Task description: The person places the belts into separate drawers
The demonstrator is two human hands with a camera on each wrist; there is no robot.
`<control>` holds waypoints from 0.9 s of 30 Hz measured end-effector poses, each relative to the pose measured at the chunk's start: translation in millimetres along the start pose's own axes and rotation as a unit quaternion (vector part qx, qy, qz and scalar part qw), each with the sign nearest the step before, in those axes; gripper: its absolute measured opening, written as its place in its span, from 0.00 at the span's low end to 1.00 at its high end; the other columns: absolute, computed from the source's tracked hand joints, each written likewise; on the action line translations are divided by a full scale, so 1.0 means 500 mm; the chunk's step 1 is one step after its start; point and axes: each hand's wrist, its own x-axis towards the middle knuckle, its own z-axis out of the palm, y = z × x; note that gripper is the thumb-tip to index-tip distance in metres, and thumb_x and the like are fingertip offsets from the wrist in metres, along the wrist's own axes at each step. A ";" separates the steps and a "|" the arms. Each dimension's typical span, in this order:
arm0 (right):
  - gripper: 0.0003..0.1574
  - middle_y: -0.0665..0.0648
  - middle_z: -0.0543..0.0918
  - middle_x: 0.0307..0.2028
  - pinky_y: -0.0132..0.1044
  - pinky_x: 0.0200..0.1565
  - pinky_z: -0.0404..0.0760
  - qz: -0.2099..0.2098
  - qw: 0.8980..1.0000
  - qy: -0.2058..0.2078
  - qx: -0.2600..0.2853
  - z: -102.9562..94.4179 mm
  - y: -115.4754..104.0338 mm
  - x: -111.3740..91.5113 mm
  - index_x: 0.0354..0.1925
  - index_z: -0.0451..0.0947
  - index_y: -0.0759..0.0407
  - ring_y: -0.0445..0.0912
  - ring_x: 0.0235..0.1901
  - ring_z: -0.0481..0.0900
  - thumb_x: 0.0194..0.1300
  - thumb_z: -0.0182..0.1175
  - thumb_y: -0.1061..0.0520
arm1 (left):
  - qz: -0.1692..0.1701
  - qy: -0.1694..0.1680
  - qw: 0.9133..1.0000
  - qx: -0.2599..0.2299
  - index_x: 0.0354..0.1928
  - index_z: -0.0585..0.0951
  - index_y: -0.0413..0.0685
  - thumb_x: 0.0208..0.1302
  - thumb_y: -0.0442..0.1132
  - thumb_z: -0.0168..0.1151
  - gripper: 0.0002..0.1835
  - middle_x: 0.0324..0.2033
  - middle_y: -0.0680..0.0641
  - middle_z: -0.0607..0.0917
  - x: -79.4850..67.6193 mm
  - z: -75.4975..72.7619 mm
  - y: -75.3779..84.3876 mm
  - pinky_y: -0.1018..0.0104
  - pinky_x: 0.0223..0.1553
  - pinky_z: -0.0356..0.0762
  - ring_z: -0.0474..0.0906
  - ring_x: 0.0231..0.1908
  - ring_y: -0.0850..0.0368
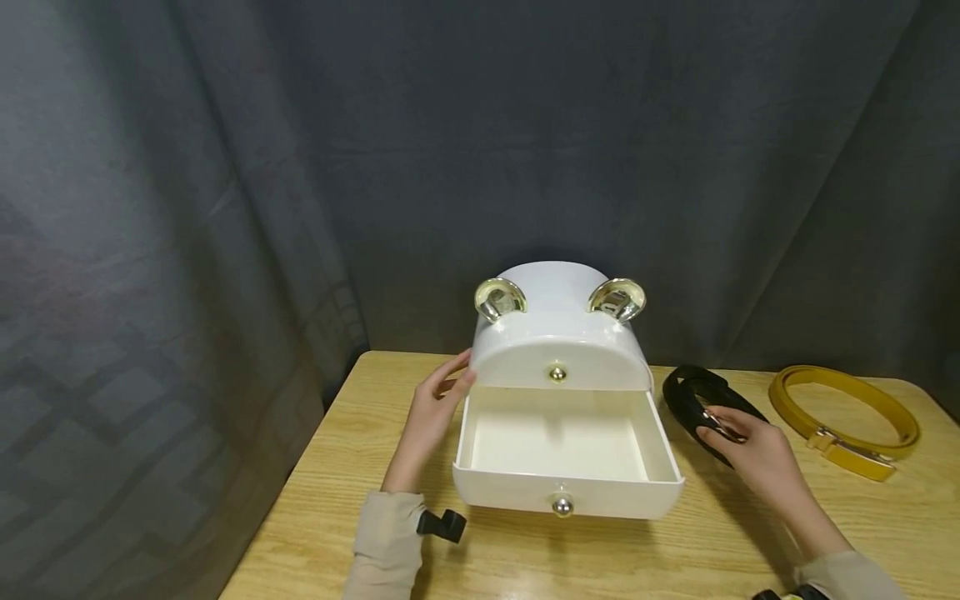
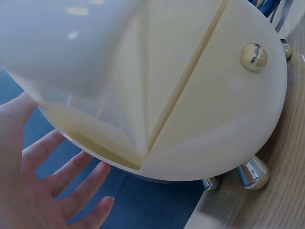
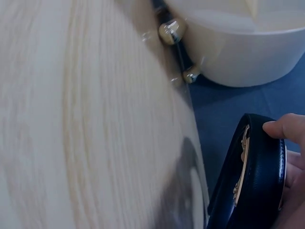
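A white storage box [image 1: 551,329] with two gold ears has its lower drawer [image 1: 564,493] pulled out, and the drawer's inside is bare. At the box's left side is my left hand [image 1: 437,398], fingers spread and fairly straight along the wall. The left wrist view shows that left hand [image 2: 62,176] by the edge of the box, seen tilted. To the right of the drawer, my right hand [image 1: 753,454] grips a coiled black belt [image 1: 693,400] near its metal buckle. Thumb and fingers pinch the belt [image 3: 259,167] in the right wrist view; the fingers are partly hidden.
A coiled tan-yellow belt [image 1: 840,379] with a gold buckle lies at the right of the wooden table [image 1: 322,500]. Behind stands a dark grey curtain [image 1: 420,167]. Round gold knobs [image 1: 562,506] stick out from the drawer fronts.
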 end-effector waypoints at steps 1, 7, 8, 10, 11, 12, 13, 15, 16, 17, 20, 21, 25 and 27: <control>0.32 0.79 0.77 0.53 0.42 0.35 0.83 0.006 1.000 -0.002 0.003 -0.003 -0.003 -0.002 0.58 0.74 0.77 0.73 0.50 0.77 0.68 0.65 0.53 | 0.000 0.000 1.000 0.000 0.67 0.76 0.54 0.73 0.47 0.58 0.22 0.62 0.48 0.77 0.000 0.000 0.001 0.59 0.47 0.74 0.77 0.52 0.48; 0.37 0.78 0.72 0.59 0.25 0.34 0.76 0.059 0.997 -0.027 0.032 -0.023 -0.015 -0.014 0.64 0.70 0.72 0.70 0.56 0.74 0.72 0.60 0.45 | 0.000 -0.001 1.000 -0.002 0.67 0.76 0.53 0.74 0.45 0.58 0.22 0.62 0.47 0.77 -0.003 0.002 0.008 0.58 0.47 0.74 0.77 0.53 0.47; 0.38 0.77 0.72 0.61 0.22 0.34 0.73 0.070 0.996 -0.029 0.039 -0.026 -0.016 -0.016 0.65 0.69 0.71 0.63 0.55 0.77 0.72 0.59 0.43 | 0.000 -0.001 1.000 -0.002 0.67 0.76 0.53 0.74 0.45 0.58 0.22 0.63 0.47 0.77 -0.004 0.002 0.009 0.58 0.47 0.74 0.77 0.53 0.46; 0.40 0.76 0.70 0.63 0.19 0.34 0.69 0.088 0.994 -0.031 0.053 -0.031 -0.017 -0.020 0.67 0.68 0.69 0.44 0.52 0.79 0.72 0.58 0.41 | 0.000 -0.001 1.000 -0.002 0.67 0.76 0.53 0.74 0.46 0.58 0.22 0.62 0.47 0.77 -0.004 0.002 0.009 0.57 0.48 0.74 0.77 0.53 0.46; 0.41 0.75 0.69 0.64 0.18 0.34 0.68 0.096 0.993 -0.030 0.059 -0.033 -0.018 -0.023 0.68 0.67 0.69 0.35 0.49 0.76 0.71 0.58 0.40 | -0.001 -0.001 1.000 -0.001 0.67 0.76 0.54 0.74 0.46 0.58 0.22 0.62 0.47 0.77 -0.004 0.002 0.008 0.57 0.48 0.74 0.77 0.53 0.47; 0.42 0.75 0.68 0.65 0.17 0.34 0.68 0.102 0.992 -0.028 0.067 -0.035 -0.018 -0.025 0.69 0.67 0.68 0.27 0.46 0.73 0.71 0.58 0.39 | -0.001 0.000 1.000 0.000 0.67 0.76 0.54 0.74 0.46 0.58 0.22 0.62 0.47 0.77 -0.004 0.001 0.007 0.57 0.48 0.74 0.77 0.53 0.47; 0.43 0.74 0.68 0.66 0.17 0.35 0.68 0.108 0.991 -0.026 0.075 -0.036 -0.018 -0.027 0.69 0.66 0.68 0.21 0.44 0.68 0.71 0.58 0.39 | -0.002 0.000 1.000 0.001 0.67 0.76 0.54 0.73 0.47 0.58 0.22 0.62 0.47 0.77 -0.004 0.001 0.006 0.56 0.48 0.74 0.77 0.53 0.47; 0.43 0.68 0.69 0.66 0.15 0.35 0.67 0.117 0.989 -0.022 0.088 -0.038 -0.017 -0.032 0.70 0.65 0.66 0.17 0.41 0.62 0.70 0.59 0.39 | -0.003 0.000 1.000 0.003 0.67 0.76 0.54 0.73 0.47 0.58 0.22 0.62 0.47 0.77 -0.003 0.000 0.001 0.56 0.48 0.74 0.76 0.53 0.46; 0.43 0.61 0.72 0.65 0.14 0.36 0.67 0.118 0.988 -0.020 0.093 -0.038 -0.017 -0.034 0.70 0.66 0.66 0.17 0.42 0.62 0.70 0.59 0.39 | -0.004 0.001 1.000 0.004 0.67 0.76 0.55 0.73 0.47 0.58 0.22 0.62 0.47 0.77 -0.003 0.000 0.000 0.57 0.48 0.74 0.76 0.53 0.46; 0.43 0.54 0.74 0.63 0.14 0.37 0.67 0.117 0.988 -0.015 0.098 -0.038 -0.017 -0.036 0.69 0.66 0.66 0.16 0.42 0.62 0.70 0.60 0.40 | -0.004 0.002 1.000 0.006 0.67 0.76 0.55 0.73 0.47 0.58 0.22 0.62 0.48 0.77 -0.003 -0.001 -0.002 0.57 0.48 0.74 0.76 0.53 0.46; 0.41 0.31 0.74 0.53 0.13 0.37 0.67 0.108 0.988 -0.004 0.108 -0.037 -0.020 -0.044 0.68 0.68 0.66 0.15 0.42 0.63 0.69 0.62 0.41 | -0.005 0.002 1.000 0.007 0.67 0.76 0.55 0.73 0.47 0.58 0.22 0.62 0.47 0.77 -0.004 -0.002 -0.003 0.57 0.49 0.74 0.76 0.53 0.45; 0.40 0.28 0.73 0.49 0.13 0.37 0.68 0.104 0.988 -0.002 0.111 -0.037 -0.021 -0.047 0.67 0.69 0.67 0.14 0.41 0.63 0.69 0.63 0.42 | -0.004 0.003 1.000 0.007 0.67 0.76 0.55 0.73 0.47 0.58 0.22 0.62 0.47 0.77 -0.004 -0.002 -0.002 0.57 0.49 0.74 0.76 0.53 0.45; 0.40 0.28 0.72 0.50 0.13 0.38 0.67 0.102 0.988 -0.006 0.114 -0.040 -0.030 -0.056 0.68 0.67 0.67 0.14 0.41 0.62 0.70 0.62 0.43 | -0.001 0.005 1.000 0.004 0.68 0.75 0.53 0.73 0.46 0.58 0.23 0.63 0.46 0.77 -0.005 -0.002 0.003 0.58 0.48 0.74 0.77 0.53 0.46; 0.41 0.40 0.74 0.59 0.14 0.37 0.68 0.111 0.988 -0.013 0.111 -0.043 -0.034 -0.061 0.70 0.66 0.65 0.14 0.41 0.62 0.70 0.61 0.43 | -0.001 0.006 1.000 0.003 0.68 0.75 0.53 0.73 0.46 0.58 0.23 0.63 0.46 0.77 -0.005 -0.002 0.005 0.58 0.47 0.74 0.77 0.53 0.47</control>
